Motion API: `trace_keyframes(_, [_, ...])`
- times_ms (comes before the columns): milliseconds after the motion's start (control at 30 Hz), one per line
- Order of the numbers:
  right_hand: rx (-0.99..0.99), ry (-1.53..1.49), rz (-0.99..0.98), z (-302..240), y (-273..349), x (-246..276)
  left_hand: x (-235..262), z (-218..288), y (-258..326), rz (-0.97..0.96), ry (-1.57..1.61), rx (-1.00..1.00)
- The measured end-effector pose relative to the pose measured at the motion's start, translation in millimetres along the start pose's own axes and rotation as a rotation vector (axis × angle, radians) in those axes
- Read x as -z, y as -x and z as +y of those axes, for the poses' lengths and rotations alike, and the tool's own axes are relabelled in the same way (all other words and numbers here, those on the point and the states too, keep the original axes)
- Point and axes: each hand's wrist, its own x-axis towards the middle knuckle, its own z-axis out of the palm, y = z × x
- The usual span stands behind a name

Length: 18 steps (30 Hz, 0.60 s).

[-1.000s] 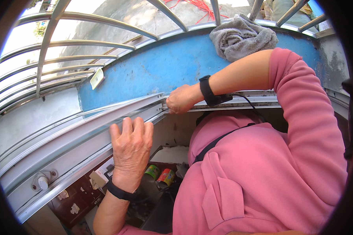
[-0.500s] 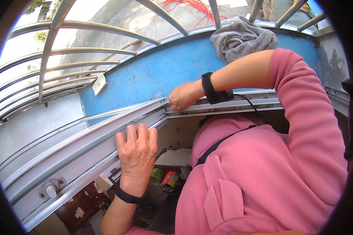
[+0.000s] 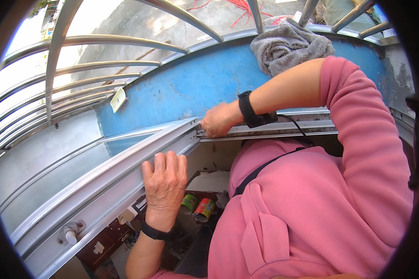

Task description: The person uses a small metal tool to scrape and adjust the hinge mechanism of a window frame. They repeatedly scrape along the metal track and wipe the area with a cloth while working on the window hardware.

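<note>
A silver metal window frame (image 3: 111, 181) runs slantwise from the lower left to a corner near the middle. Over its near edge my left hand (image 3: 165, 179) is hooked, fingers bent and closed on the metal. At the frame's far corner, my right hand (image 3: 217, 121) is closed, with its fingertips against the window track (image 3: 284, 125). Whatever those fingers hold, if anything, is hidden behind the hand. A round knob (image 3: 70, 236) is fixed to the frame's lower left part. Black bands circle both wrists.
Beyond the frame lies a blue ledge (image 3: 172, 93) with a bunched grey towel (image 3: 288, 49) and a small pale tray (image 3: 118, 100). Curved metal bars (image 3: 121, 41) enclose the ledge. Below stand a green can (image 3: 189, 203) and a red-yellow can (image 3: 204, 209).
The window frame's near part and its knob appear slightly lower and farther right. My left hand has shifted slightly down with the frame. My right hand stays at the corner.
</note>
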Motion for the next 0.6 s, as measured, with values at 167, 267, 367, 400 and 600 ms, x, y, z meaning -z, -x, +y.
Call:
trace_keyframes(167, [0.087,0.179,-0.086,19.2,14.9,12.1,0.1,-1.4,5.6,-0.001,0.005,0.032])
trace_keyframes(267, [0.124,0.123,0.005,8.3,3.2,9.4,-1.6,-5.1,10.8,-0.009,-0.004,0.035])
trace_keyframes(367, [0.059,0.106,0.044,-5.4,-11.8,3.0,-5.9,-8.6,13.8,-0.004,-0.012,0.026])
trace_keyframes(400, [0.015,0.107,0.047,-8.0,-15.0,1.1,-7.8,-9.4,14.0,-0.004,-0.015,0.025])
trace_keyframes(600, [-0.004,0.156,0.110,-12.3,-16.2,-6.4,-14.0,-11.6,15.2,0.004,0.009,0.039])
